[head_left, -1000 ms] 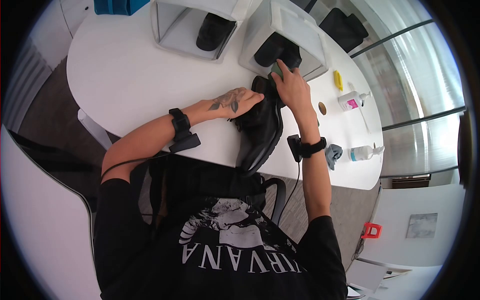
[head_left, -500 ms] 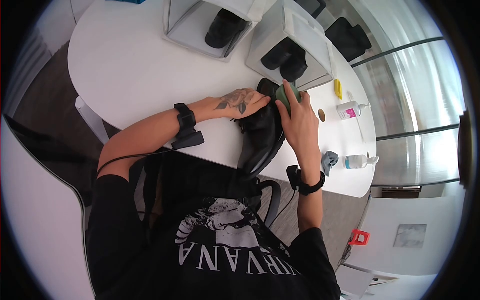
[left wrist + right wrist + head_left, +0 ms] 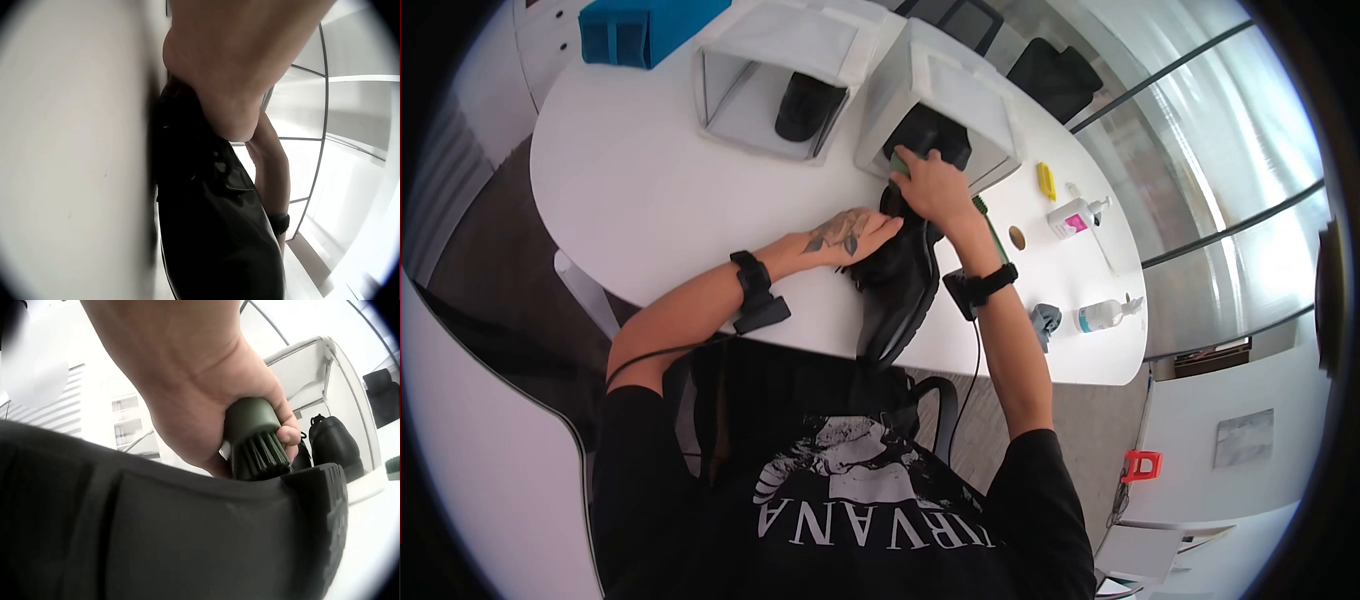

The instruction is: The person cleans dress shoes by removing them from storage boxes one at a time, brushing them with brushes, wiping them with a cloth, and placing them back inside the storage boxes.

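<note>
A black lace-up shoe (image 3: 900,290) lies on its side at the table's front edge, its toe towards the person and its sole facing right. My left hand (image 3: 852,237) grips it around the ankle opening, above the laces; the fingertips are hidden. In my right hand (image 3: 940,190) is a round green brush (image 3: 252,417), held between thumb and fingers. The dark green bristles (image 3: 262,456) meet the shoe's edge near the heel in the right wrist view.
Two white boxes (image 3: 778,45) with open fronts stand behind, black shoes (image 3: 808,108) inside. A blue case (image 3: 640,35) lies at the back left. To the right are a yellow item (image 3: 1046,181), pump bottles (image 3: 1072,218), a grey cloth (image 3: 1045,322) and a green-handled brush (image 3: 992,228).
The right hand with the brush drew back towards the person along the shoe, then moved away again to the heel end. The left hand keeps its hold; the head view has shifted.
</note>
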The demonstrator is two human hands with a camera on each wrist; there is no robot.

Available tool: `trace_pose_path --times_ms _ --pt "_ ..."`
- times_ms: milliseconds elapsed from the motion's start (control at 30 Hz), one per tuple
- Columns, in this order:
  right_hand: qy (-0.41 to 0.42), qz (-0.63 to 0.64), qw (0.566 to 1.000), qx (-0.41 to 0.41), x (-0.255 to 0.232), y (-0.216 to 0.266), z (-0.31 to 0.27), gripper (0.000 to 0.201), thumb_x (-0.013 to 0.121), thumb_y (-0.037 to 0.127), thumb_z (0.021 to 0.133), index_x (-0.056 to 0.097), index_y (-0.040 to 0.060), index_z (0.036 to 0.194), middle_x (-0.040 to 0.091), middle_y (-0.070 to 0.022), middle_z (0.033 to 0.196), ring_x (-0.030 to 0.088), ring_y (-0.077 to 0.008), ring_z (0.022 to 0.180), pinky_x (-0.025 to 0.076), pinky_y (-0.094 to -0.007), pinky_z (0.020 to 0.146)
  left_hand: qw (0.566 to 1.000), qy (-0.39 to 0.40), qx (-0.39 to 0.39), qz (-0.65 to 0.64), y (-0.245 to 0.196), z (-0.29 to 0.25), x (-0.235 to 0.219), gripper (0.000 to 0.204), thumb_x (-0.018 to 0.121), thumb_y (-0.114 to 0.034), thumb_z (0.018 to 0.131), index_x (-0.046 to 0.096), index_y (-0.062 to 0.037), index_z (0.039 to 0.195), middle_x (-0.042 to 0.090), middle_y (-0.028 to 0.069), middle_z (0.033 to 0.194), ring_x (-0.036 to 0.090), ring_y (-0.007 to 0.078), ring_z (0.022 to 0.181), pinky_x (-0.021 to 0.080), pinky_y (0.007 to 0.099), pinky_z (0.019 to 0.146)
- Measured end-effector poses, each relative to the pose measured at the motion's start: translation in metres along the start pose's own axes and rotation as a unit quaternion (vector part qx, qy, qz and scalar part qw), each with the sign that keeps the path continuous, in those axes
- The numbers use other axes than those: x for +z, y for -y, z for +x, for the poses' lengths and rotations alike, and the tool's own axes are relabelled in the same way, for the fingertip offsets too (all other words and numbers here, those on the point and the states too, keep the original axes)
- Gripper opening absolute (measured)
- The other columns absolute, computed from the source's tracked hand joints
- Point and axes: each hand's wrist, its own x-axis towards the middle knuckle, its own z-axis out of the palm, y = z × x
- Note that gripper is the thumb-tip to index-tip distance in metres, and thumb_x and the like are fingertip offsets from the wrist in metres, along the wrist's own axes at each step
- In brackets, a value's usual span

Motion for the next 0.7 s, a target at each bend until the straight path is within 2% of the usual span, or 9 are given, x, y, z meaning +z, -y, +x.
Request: trace_pose_path --times_ms 167,200,300,333,367,433,467,567,700 --pt "-0.013 0.012 1.000 -0.018 -0.033 0.014 -0.051 0.051 0.064 0.033 0.100 0.056 0.0182 0.148 0.063 -0.0305 0.121 0.070 -0.0479 0.098 0.060 -0.0523 0.081 0.999 -0.020 0.047 0.012 0.005 -0.010 -0.002 0.030 0.041 -0.014 0.109 0.049 -0.0034 0.137 0.050 0.0127 0.103 0.055 0.0267 0.100 0.046 0.0351 0.093" --pt "-0.045 0.020 0.999 -0.022 -0.035 0.019 -0.069 0.051 0.063 0.033 0.102 0.054 0.0201 0.150 0.063 -0.0293 0.120 0.070 -0.0483 0.098 0.059 -0.0525 0.081 0.999 -0.025 0.045 0.011 -0.003 -0.013 -0.009 0.030 0.041 -0.014 0.109 0.049 -0.0034 0.137 0.050 0.0127 0.103 0.055 0.0267 0.100 0.046 0.0351 0.093" --pt "-0.093 0.021 0.995 -0.039 -0.035 0.022 -0.095 0.053 0.063 0.031 0.102 0.052 0.0203 0.152 0.060 -0.0264 0.118 0.069 -0.0469 0.098 0.059 -0.0515 0.079 0.997 0.008 0.029 -0.067 -0.046 -0.028 -0.042 0.020 0.037 -0.014 0.110 0.046 -0.0022 0.123 0.047 0.0127 0.106 0.053 0.0256 0.107 0.043 0.0355 0.096" --pt "-0.118 0.013 0.992 -0.044 -0.034 0.023 -0.100 0.054 0.065 0.028 0.101 0.052 0.0186 0.152 0.059 -0.0246 0.116 0.069 -0.0450 0.099 0.060 -0.0502 0.075 0.992 0.000 -0.003 -0.125 -0.046 -0.026 -0.040 0.032 0.037 -0.029 0.113 0.043 0.0022 0.106 0.048 0.0126 0.101 0.054 0.0279 0.102 0.042 0.0369 0.092" --pt "-0.114 0.016 0.993 -0.039 -0.036 0.024 -0.102 0.054 0.065 0.028 0.101 0.052 0.0186 0.152 0.059 -0.0246 0.116 0.069 -0.0450 0.099 0.060 -0.0502 0.075 0.992 0.006 -0.004 -0.128 -0.046 -0.023 -0.037 0.032 0.037 -0.029 0.113 0.043 0.0022 0.106 0.048 0.0126 0.101 0.054 0.0279 0.102 0.042 0.0369 0.092" --pt "-0.073 0.036 0.997 0.000 -0.043 0.025 -0.094 0.052 0.062 0.032 0.103 0.051 0.0222 0.153 0.061 -0.0283 0.119 0.070 -0.0473 0.100 0.058 -0.0519 0.082 0.992 0.011 -0.045 -0.114 -0.044 -0.013 -0.030 0.039 0.038 -0.034 0.113 0.046 0.0030 0.102 0.049 0.0146 0.095 0.054 0.0293 0.095 0.043 0.0385 0.089" --pt "-0.084 0.029 0.996 -0.003 -0.037 0.019 -0.084 0.052 0.065 0.030 0.100 0.054 0.0177 0.150 0.061 -0.0243 0.109 0.070 -0.0452 0.097 0.060 -0.0505 0.075 0.992 0.013 -0.066 -0.106 -0.043 -0.007 -0.027 0.042 0.039 -0.036 0.113 0.047 0.0034 0.100 0.049 0.0157 0.091 0.054 0.0300 0.091 0.044 0.0392 0.087" --pt "-0.053 0.020 0.998 0.039 -0.019 0.001 -0.050 0.051 0.063 0.034 0.101 0.056 0.0173 0.149 0.065 -0.0262 0.109 0.071 -0.0465 0.096 0.060 -0.0515 0.078 0.989 0.020 -0.125 -0.077 -0.038 0.009 -0.019 0.052 0.040 -0.043 0.112 0.051 0.0046 0.094 0.051 0.0187 0.082 0.054 0.0321 0.081 0.045 0.0416 0.082" --pt "-0.029 0.040 0.998 0.036 -0.001 -0.026 -0.018 0.051 0.060 0.038 0.102 0.056 0.0186 0.148 0.068 -0.0286 0.112 0.072 -0.0479 0.095 0.059 -0.0532 0.082 0.984 0.023 -0.175 -0.030 -0.028 0.026 -0.016 0.063 0.041 -0.050 0.112 0.055 0.0058 0.088 0.052 0.0218 0.073 0.053 0.0342 0.070 0.047 0.0439 0.077"
